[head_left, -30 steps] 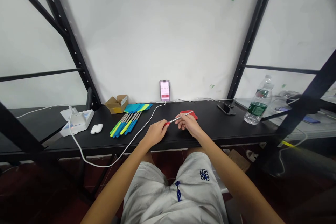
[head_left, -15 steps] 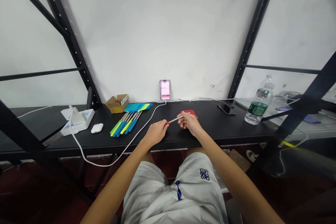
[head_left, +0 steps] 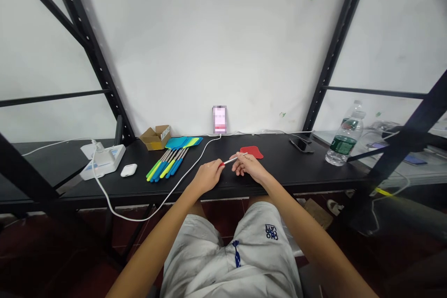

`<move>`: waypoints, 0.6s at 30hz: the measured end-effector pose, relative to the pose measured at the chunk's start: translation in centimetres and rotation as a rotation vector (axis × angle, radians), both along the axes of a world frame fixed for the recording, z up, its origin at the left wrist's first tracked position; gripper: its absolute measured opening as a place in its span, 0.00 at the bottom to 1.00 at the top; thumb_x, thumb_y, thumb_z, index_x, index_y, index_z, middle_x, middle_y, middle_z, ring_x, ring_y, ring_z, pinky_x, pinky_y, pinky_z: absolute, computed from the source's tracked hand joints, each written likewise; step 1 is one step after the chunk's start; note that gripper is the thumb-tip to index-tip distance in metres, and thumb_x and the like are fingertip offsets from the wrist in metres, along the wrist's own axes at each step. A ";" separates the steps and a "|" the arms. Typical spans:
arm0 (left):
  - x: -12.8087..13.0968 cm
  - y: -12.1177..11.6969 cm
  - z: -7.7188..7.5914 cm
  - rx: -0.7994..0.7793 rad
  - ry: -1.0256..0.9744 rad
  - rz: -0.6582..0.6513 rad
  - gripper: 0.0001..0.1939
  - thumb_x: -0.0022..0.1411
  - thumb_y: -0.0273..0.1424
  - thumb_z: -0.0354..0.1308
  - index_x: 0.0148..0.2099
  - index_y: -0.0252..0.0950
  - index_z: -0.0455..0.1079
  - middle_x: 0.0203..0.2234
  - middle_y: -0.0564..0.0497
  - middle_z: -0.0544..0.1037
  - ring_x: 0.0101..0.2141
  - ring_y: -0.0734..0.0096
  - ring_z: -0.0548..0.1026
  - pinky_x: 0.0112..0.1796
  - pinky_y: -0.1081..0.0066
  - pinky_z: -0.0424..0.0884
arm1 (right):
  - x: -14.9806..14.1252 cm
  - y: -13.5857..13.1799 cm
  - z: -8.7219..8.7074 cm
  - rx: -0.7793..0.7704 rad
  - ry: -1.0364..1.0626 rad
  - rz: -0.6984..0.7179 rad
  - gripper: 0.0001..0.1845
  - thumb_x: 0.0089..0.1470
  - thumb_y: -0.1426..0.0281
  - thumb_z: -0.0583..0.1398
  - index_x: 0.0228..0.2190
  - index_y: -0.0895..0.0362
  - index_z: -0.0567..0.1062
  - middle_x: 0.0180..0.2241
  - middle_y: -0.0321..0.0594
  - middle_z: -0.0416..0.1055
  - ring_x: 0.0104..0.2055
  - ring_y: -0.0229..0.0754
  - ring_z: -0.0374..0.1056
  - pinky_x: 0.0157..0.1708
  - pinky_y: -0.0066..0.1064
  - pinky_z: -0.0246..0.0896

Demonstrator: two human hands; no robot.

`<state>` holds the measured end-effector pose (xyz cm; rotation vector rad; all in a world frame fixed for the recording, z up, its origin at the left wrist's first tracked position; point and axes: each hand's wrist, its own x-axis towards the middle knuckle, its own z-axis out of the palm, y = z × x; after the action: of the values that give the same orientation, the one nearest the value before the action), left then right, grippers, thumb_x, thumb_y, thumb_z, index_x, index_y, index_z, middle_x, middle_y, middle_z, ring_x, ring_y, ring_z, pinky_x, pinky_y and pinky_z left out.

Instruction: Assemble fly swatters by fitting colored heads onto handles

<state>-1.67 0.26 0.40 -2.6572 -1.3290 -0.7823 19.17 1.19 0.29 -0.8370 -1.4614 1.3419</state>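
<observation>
Grips red swatter (head_left: 253,152) at frame centre, by handle (head_left: 221,164) in left hand (head_left: 208,175), by rod (head_left: 229,161) in right hand (head_left: 250,166). Includes coloured swatters (head_left: 167,169), left of centre.

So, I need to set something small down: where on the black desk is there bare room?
Widest bare patch: right of the red swatter head, bordered by the dark phone, front bottle and right forearm. Smaller one: between white cable and red swatter head, beyond the left hand. Crowded: the left, with box, swatters, earbud case and power strip.
</observation>
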 end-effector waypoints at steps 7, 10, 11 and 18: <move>0.0 0.1 -0.1 0.021 0.010 0.007 0.14 0.72 0.36 0.40 0.41 0.39 0.65 0.34 0.49 0.76 0.35 0.65 0.75 0.35 0.70 0.64 | -0.1 1.1 -0.7 0.054 -0.001 -0.201 0.23 0.53 0.50 0.59 0.35 0.58 0.75 0.26 0.42 0.74 0.22 0.35 0.68 0.16 0.23 0.55; 0.0 0.2 -0.2 0.032 0.008 0.034 0.14 0.72 0.37 0.40 0.42 0.39 0.65 0.34 0.49 0.77 0.35 0.65 0.75 0.34 0.70 0.64 | 0.3 1.6 -0.9 0.097 0.011 -0.373 0.20 0.51 0.52 0.61 0.31 0.58 0.74 0.28 0.41 0.74 0.25 0.36 0.70 0.17 0.23 0.56; 0.0 0.2 -0.3 0.034 0.006 0.039 0.14 0.72 0.37 0.40 0.42 0.39 0.65 0.34 0.49 0.77 0.35 0.65 0.76 0.34 0.70 0.64 | 0.4 1.7 -1.0 0.097 0.010 -0.382 0.20 0.50 0.52 0.62 0.30 0.58 0.74 0.29 0.41 0.74 0.26 0.36 0.70 0.18 0.23 0.56; 0.1 0.0 -0.1 0.029 0.007 0.033 0.14 0.71 0.38 0.42 0.41 0.40 0.65 0.34 0.49 0.77 0.35 0.65 0.75 0.34 0.70 0.63 | 0.3 1.4 -1.1 0.109 0.018 -0.251 0.19 0.51 0.53 0.61 0.28 0.57 0.69 0.21 0.36 0.71 0.19 0.34 0.65 0.17 0.23 0.54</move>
<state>-1.60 0.25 0.31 -2.6061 -1.3458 -0.7823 19.48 2.64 -0.77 -0.9022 -1.3535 1.0702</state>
